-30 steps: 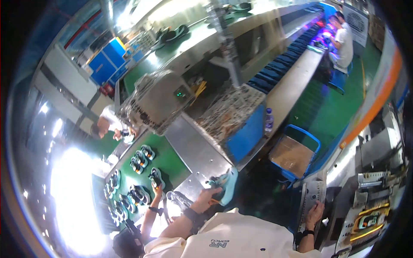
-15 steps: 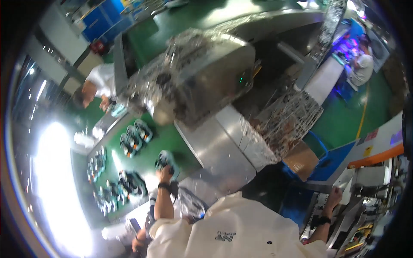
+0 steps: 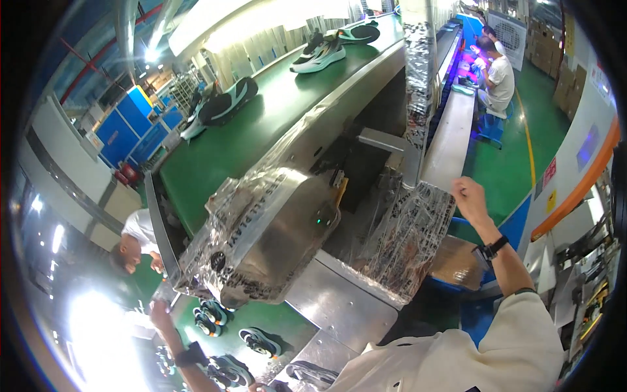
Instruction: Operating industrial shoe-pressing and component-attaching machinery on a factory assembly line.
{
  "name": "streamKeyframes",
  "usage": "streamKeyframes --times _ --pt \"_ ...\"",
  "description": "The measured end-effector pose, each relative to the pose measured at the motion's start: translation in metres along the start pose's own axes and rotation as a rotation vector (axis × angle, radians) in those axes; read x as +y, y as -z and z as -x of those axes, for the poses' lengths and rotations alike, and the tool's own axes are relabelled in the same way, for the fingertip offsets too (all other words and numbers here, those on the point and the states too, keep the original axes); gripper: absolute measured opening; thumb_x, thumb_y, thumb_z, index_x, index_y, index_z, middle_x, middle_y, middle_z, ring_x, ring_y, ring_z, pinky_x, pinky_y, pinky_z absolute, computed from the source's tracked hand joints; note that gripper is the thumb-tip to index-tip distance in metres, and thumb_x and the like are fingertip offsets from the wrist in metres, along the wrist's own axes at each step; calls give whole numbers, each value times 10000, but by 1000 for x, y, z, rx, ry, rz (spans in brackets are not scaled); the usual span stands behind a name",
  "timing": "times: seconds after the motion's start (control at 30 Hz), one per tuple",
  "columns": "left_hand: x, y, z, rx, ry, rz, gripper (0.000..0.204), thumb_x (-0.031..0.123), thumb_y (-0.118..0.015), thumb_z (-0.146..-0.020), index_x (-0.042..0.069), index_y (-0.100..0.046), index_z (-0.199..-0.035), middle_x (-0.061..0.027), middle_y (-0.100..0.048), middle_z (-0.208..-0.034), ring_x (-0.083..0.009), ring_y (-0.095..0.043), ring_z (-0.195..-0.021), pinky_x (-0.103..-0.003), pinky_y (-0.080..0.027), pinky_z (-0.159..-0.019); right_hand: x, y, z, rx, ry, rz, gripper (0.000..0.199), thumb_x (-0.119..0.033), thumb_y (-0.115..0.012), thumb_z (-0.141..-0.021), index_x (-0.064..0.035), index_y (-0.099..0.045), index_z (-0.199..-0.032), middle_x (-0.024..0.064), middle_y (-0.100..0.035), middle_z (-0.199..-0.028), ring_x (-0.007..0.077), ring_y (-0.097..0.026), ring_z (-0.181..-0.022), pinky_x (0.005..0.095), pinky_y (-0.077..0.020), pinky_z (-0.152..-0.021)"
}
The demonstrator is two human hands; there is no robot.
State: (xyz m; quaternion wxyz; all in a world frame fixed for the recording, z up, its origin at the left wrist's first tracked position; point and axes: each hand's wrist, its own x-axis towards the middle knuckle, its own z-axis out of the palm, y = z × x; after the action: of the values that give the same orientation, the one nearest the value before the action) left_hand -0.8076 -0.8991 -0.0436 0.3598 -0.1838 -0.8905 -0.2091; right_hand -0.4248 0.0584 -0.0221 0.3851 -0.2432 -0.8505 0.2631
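Note:
My right hand is raised beside the plastic-wrapped end of a metal machine part; its fingers are curled in, and whatever they may hold is hidden. A black watch sits on that wrist. Far to the left, my left hand reaches out past a dark wristband; glare washes out its fingers. Near it on the lower green belt lie several dark and pale sneakers. One sneaker rests alone on the belt, with no hand on it. Another shoe shows by my shirt.
A wrapped metal machine housing fills the middle. Behind it runs an upper green conveyor with several shoes. One person works at left; others sit under purple light. A cardboard box stands below my right forearm.
The view has swung up toward the upper conveyor. My left hand has left the sneaker it held on the belt and moved left. My right hand has risen from the rack at lower right.

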Motion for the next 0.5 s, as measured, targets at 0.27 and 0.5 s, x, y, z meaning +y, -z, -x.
streamKeyframes --times 0.27,0.5 --pt "585 34 -302 -375 -84 512 586 298 -668 -922 -64 -492 -1348 -184 -611 -1244 -225 -605 -1113 -316 -474 -964 -11 -11 -5 -159 -91 102 253 -204 -633 -868 -40 -675 -1055 179 -703 -932 358 -667 -875 455 -520 -769" --pt "677 -180 -468 -765 -294 -233 837 465 -717 -833 -76 -423 -1400 -267 -519 -1362 -301 -546 -1239 -349 -474 -972 1 -2 -2 98 14 -238 230 -61 -675 -770 -48 -655 -999 135 -685 -866 341 -665 -790 433 -538 -700"
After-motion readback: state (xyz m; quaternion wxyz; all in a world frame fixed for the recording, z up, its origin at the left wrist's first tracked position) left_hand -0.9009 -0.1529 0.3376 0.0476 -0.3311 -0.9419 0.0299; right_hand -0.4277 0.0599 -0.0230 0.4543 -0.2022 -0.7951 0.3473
